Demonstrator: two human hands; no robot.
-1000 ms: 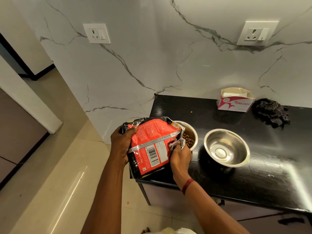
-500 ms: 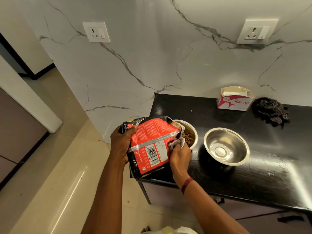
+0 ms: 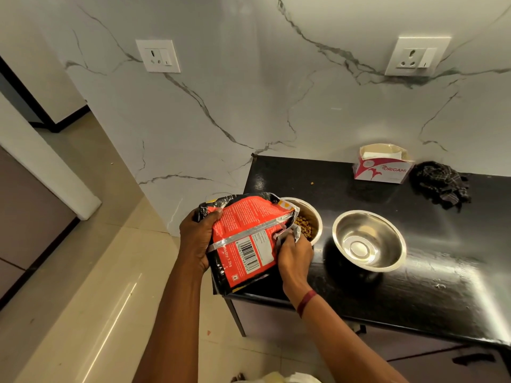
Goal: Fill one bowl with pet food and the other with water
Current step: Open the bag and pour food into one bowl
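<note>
**Food bag tipped over the left bowl on a black counter**

Head view. A glossy black counter (image 3: 359, 286) runs along a white wall (image 3: 249, 111) veined with grey marble lines. Its left end stops short of a beige tiled floor (image 3: 91, 286) that shines with a streak of reflected light. Two white sockets sit on the wall, one (image 3: 158, 55) up left and one (image 3: 416, 56) up right. At far left, a white ledge (image 3: 47, 172) juts out beside a dark doorway. Dark cabinet fronts show under the counter edge.

A red and black food bag (image 3: 243, 239) lies tilted over the counter's left corner, its open mouth resting at the rim of the left bowl (image 3: 312, 217), which holds brown kibble (image 3: 304, 226). The left hand (image 3: 196, 241) wraps the bag's lower left side, fingers closed around it. The right hand (image 3: 294, 257) pinches the torn silver edge at the mouth, fingers clamped on the foil; a red band circles that wrist.

Just right of the filled bowl, and apart from it, stands a second steel bowl (image 3: 369, 240); whether it holds anything cannot be told through the glare. At the back by the wall are a red and white tissue box (image 3: 383, 165) and, beside it, a crumpled dark cloth (image 3: 439, 183). One stray kibble piece (image 3: 312, 183) lies on the counter behind the bowls.
</note>
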